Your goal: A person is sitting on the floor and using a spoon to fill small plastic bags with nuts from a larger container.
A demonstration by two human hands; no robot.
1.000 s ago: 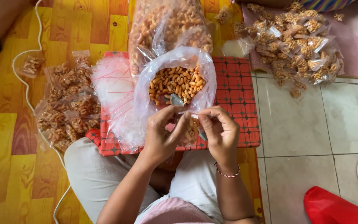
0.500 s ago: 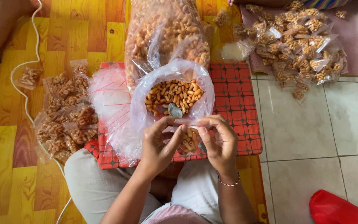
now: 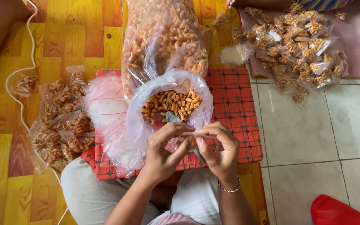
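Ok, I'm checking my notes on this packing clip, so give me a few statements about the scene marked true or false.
1. Both hands, left hand and right hand, pinch one small bag by its top edge. True.
2. A spoon lies in the open snack bag. True.
3. The filled packets lie only on the person's right. False: piles lie on both sides, with another pile of packets at upper right.
4. The red checked board is bare. False: snack bags rest on it.

Bare forearms — beaded bracelet (image 3: 228, 188) on right wrist, white trousers (image 3: 86, 193), pink-striped top (image 3: 176, 219).
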